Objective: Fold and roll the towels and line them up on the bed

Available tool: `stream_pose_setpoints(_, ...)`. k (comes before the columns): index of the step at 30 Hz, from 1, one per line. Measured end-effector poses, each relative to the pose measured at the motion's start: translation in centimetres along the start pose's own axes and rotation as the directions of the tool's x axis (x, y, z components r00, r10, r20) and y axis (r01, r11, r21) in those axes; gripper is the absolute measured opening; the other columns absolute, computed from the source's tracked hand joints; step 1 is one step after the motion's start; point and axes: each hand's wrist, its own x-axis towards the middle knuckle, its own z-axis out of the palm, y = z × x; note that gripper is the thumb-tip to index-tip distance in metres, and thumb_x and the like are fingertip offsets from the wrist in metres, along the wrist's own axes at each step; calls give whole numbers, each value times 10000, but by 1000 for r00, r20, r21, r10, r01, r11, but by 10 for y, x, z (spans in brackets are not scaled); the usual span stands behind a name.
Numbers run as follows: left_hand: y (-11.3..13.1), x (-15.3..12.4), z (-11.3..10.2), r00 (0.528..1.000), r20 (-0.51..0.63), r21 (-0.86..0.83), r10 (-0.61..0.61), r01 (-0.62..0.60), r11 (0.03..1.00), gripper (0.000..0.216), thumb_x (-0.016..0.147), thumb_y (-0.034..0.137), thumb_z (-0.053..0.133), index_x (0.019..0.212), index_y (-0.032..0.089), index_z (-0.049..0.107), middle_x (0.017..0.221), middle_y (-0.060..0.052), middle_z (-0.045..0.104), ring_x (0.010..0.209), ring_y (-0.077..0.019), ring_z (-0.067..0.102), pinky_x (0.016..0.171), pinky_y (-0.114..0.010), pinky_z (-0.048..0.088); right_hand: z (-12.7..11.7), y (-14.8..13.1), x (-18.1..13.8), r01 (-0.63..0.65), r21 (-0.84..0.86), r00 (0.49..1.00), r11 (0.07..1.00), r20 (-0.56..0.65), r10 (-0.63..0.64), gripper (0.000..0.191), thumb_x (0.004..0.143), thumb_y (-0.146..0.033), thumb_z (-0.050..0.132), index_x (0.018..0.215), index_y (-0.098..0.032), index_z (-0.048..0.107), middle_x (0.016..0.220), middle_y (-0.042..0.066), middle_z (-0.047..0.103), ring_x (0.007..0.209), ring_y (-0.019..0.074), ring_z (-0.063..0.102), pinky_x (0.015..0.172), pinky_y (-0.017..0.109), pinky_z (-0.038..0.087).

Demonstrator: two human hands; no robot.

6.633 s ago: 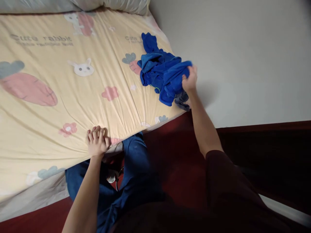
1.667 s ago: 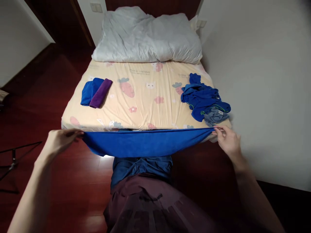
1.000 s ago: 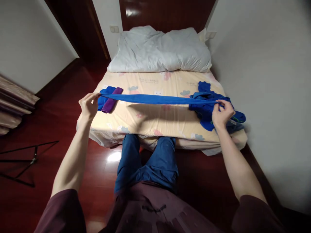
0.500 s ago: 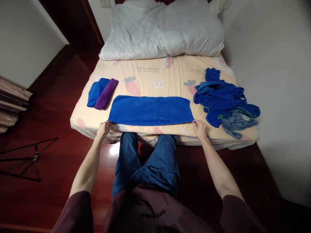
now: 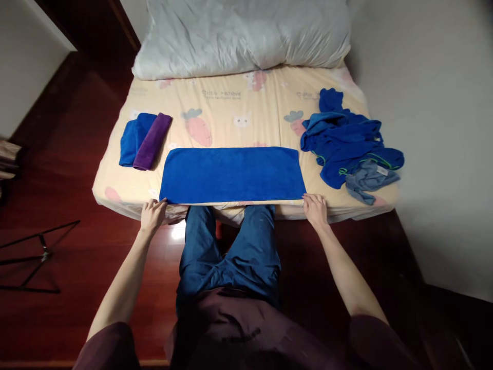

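Note:
A blue towel (image 5: pixel 231 174) lies spread flat along the near edge of the bed (image 5: pixel 231 110), which has a yellow cartoon-print sheet. My left hand (image 5: pixel 152 215) pinches the towel's near left corner. My right hand (image 5: pixel 315 209) pinches its near right corner. Both hands rest at the mattress edge with fingers closed on the cloth. A heap of crumpled blue cloths (image 5: pixel 346 141) with a grey one (image 5: pixel 370 179) lies on the right side of the bed. A folded blue towel (image 5: pixel 131 139) and a folded purple towel (image 5: pixel 152 141) lie side by side on the left.
A white duvet and pillow (image 5: pixel 242 33) fill the head of the bed. A white wall (image 5: pixel 435 128) runs close along the right side. The floor is dark red wood, with a black stand's legs (image 5: pixel 34 257) at left. My legs in blue jeans (image 5: pixel 231 252) meet the bed edge.
The towel, held stretched in the air earlier, has been laid flat on the bed and pulled slightly toward the near edge. Both hands still hold its near corners.

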Motion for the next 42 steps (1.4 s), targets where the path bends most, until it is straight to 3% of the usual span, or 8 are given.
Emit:
stream_pose_setpoints(4, 29, 15, -10, 993, -115, -39, 14, -19, 999, 407, 973, 326, 478, 1245, 184, 746, 1329, -149, 718, 1243, -386, 585, 1051, -565, 418, -10, -50, 6, -57, -81, 996, 995, -66, 52, 453, 956, -202, 452, 1333, -127, 693, 1504, 172, 592, 1373, 361, 501, 1110, 566, 423)
stream_pose_setpoints(8, 92, 65, -10, 984, -169, -132, 56, -79, 988, 572, 1023, 415, 418, 1536, 192, 538, 1660, -99, 418, 1526, -357, 360, 1232, -565, 297, 1, -146, 48, 62, 32, 997, 998, -41, -60, 545, 1051, -348, 404, 1545, -147, 520, 1693, 139, 360, 1556, 348, 306, 1237, 594, 306)
stream_pose_setpoints(12, 138, 110, 24, 986, -89, -174, 144, -158, 972, 646, 1038, 475, 390, 1618, 193, 424, 1750, -91, 189, 1629, -351, 130, 1311, -591, 90, 44, -241, 90, 235, 148, 959, 961, 125, -254, 592, 1068, -393, 421, 1637, -233, 386, 1752, 77, 224, 1627, 345, 151, 1298, 667, 107)
stream_pose_setpoints(16, 140, 123, 59, 989, -41, -236, 142, -147, 960, 662, 1033, 498, 397, 1622, 196, 420, 1744, -103, 202, 1632, -333, 130, 1319, -581, 58, 83, -275, 108, 299, 163, 917, 940, 223, -330, 595, 1076, -435, 430, 1640, -253, 376, 1761, 63, 183, 1639, 348, 105, 1281, 719, 4)
stream_pose_setpoints(24, 134, 124, 62, 997, -40, -278, 60, -68, 958, 669, 1013, 507, 423, 1617, 220, 430, 1741, -91, 225, 1630, -302, 157, 1325, -556, 69, 80, -213, 126, 217, 103, 950, 971, 208, -234, 624, 1087, -492, 384, 1657, -242, 341, 1767, 49, 149, 1649, 260, 105, 1342, 561, 27)
stream_pose_setpoints(33, 95, 119, 57, 952, -190, -252, -240, 189, 949, 697, 1013, 490, 418, 1600, 116, 435, 1719, -175, 262, 1614, -346, 186, 1311, -579, 84, 53, -112, 143, 1, -20, 987, 1000, 159, 2, 631, 1092, -455, 300, 1661, -182, 318, 1750, 102, 224, 1629, 272, 192, 1322, 570, 171)
stream_pose_setpoints(37, 94, 119, 61, 939, -241, -258, -245, 182, 949, 708, 1004, 501, 414, 1588, 103, 452, 1702, -188, 300, 1601, -357, 226, 1306, -574, 99, 38, -91, 182, -12, -103, 985, 995, 172, 30, 559, 1072, -297, 324, 1602, -150, 422, 1668, 152, 395, 1546, 330, 352, 1252, 598, 318)
stream_pose_setpoints(42, 97, 120, 62, 937, -251, -214, -242, 190, 958, 722, 1004, 528, 369, 1589, 115, 456, 1697, -176, 322, 1599, -338, 244, 1308, -540, 117, 23, -64, 254, 183, -173, 955, 968, 264, -133, 617, 925, -93, 511, 1541, -95, 485, 1608, 176, 468, 1495, 326, 409, 1250, 560, 338)
